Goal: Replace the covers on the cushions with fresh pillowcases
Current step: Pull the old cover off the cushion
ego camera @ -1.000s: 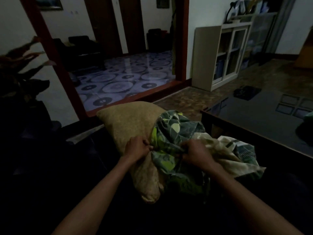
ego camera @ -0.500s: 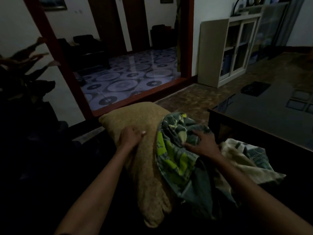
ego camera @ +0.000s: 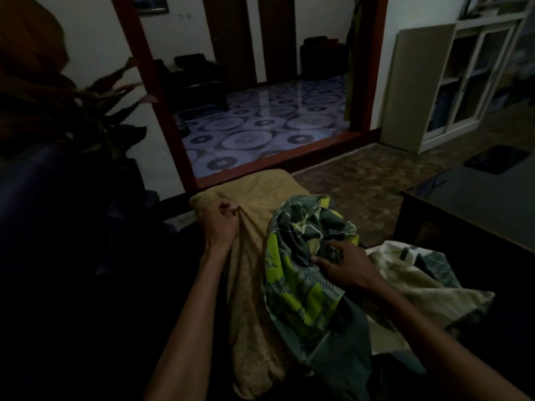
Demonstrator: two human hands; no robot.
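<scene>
A tan cushion is seen at centre frame, its long axis running from the upper centre down toward the lower centre. A fold of its cover is pinched by the left hand near the upper left corner, with the fingers curled tight on the cloth. A green patterned pillowcase is bunched against the cushion's right side, overlapping it. The right hand rests on this pillowcase, fingers loosely spread, forefinger extended; no firm hold is evident. A second, pale cloth lies further right, just beside the pillowcase. The pillowcase lies directly under the right hand, which is the nearer hand; its opening cannot be made out. It is judged that the pillowcase mouth must be brought leftward over the cushion's end.
</scene>
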